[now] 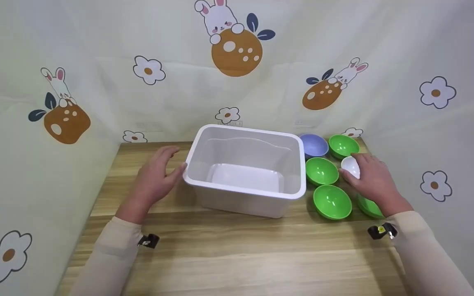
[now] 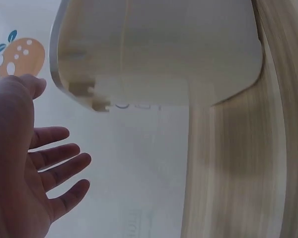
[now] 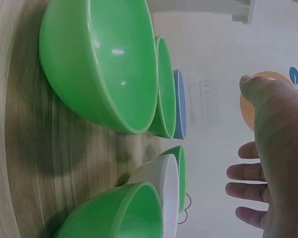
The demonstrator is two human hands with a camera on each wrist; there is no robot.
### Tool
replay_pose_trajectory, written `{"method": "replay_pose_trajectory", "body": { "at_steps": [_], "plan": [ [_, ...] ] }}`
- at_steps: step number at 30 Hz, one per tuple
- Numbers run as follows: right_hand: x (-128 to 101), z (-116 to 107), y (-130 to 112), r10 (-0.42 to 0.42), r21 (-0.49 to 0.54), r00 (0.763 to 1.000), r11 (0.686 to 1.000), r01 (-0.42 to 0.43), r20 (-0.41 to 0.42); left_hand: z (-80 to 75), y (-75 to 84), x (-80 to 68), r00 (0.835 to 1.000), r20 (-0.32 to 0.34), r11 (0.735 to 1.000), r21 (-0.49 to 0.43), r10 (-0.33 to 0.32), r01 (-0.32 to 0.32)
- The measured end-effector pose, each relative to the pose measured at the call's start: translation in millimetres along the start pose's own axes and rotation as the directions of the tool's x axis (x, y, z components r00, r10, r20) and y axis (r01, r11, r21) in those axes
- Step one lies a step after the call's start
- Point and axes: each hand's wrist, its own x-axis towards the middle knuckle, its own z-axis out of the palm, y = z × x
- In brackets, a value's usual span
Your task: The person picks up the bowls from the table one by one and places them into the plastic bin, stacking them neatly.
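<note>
A large white plastic bin (image 1: 237, 201) stands upright on the table. Beside its left rim is my left hand (image 1: 154, 176), fingers spread and relaxed; the left wrist view shows a gap between its thumb (image 2: 37, 87) and the bin. My right hand (image 1: 372, 176) hovers over a small white bowl (image 1: 349, 166) and partly hides it. In the right wrist view the fingers (image 3: 246, 172) are extended, apart from the white bowl (image 3: 170, 193) and holding nothing. Around it sit several green bowls, including a near one (image 1: 332, 202) and one partly under the right wrist (image 1: 369, 206).
A blue bowl (image 1: 314, 146) stands at the back against the bin's right side, next to a far green bowl (image 1: 344, 146). Another green bowl (image 1: 321, 171) is in front of it. Printed cloth (image 1: 171, 102) walls in the wooden table (image 1: 237, 255) at the back and sides.
</note>
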Motion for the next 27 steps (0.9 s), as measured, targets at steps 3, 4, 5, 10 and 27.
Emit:
{"method": "replay_pose_trajectory", "body": {
  "at_steps": [3,4,5,10,27],
  "plan": [
    [-0.6,-0.3,-0.6,-0.001,0.008,1.000,1.000,0.001,-0.010,4.4,7.7,2.2,0.999,0.045,1.000,-0.012,0.009,-0.008],
    [-0.6,-0.4,-0.9,-0.001,0.007,1.000,1.000,0.001,-0.010,5.9,10.4,2.8,0.998,0.062,1.000,-0.014,0.009,-0.008],
    [-0.6,-0.4,-1.1,-0.002,0.006,1.000,1.000,0.002,-0.009,7.6,12.9,3.5,0.997,0.078,1.000,-0.017,0.011,-0.010],
    [-0.8,-0.6,-2.8,-0.003,0.003,1.000,1.000,0.003,0.004,14.6,24.1,8.4,0.989,0.147,0.999,-0.035,0.011,-0.006],
    [-4.1,2.1,-0.9,0.011,0.009,1.000,1.000,-0.011,0.015,23.9,32.1,17.8,0.963,0.265,0.999,0.014,-0.041,0.038]
  ]
}}
